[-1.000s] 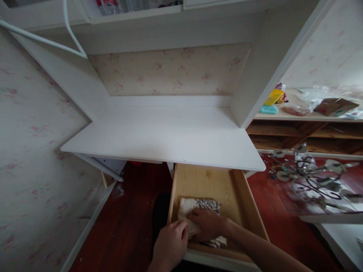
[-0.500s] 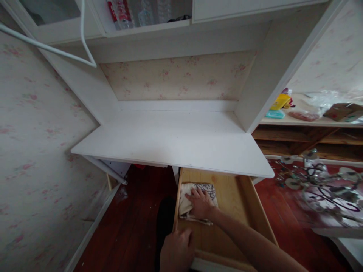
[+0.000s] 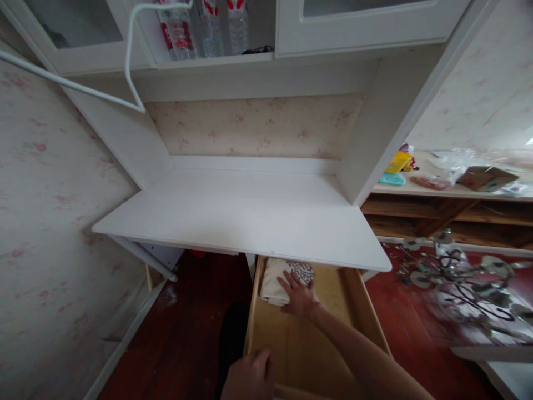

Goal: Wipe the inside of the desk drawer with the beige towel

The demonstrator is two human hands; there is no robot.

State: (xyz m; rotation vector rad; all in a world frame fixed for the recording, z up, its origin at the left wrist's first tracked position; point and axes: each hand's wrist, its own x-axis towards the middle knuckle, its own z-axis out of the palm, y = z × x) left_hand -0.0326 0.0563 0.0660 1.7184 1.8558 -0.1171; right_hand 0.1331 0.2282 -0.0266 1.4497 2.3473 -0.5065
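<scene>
A pulled-out wooden drawer (image 3: 333, 339) sits under the right side of the white desk (image 3: 250, 216). Inside it, at the back left, lies a folded cream cloth (image 3: 275, 278) with a dark pattern on one part. My right hand (image 3: 300, 297) rests on the cloth, palm down and fingers spread. At the drawer's front left corner, my left hand (image 3: 249, 375) is closed with its fingers curled over the edge; the fingertips are hidden.
Plastic bottles (image 3: 212, 33) stand in the cupboard overhead. A white bent rod (image 3: 133, 61) hangs at upper left. To the right are a low wooden shelf (image 3: 403, 208) with bags and a box, and a chandelier (image 3: 466, 278) near the red floor.
My right hand has moved the cloth toward the back of the drawer, where it now lies flatter and neater. My left hand stays at the front corner. The view has shifted slightly.
</scene>
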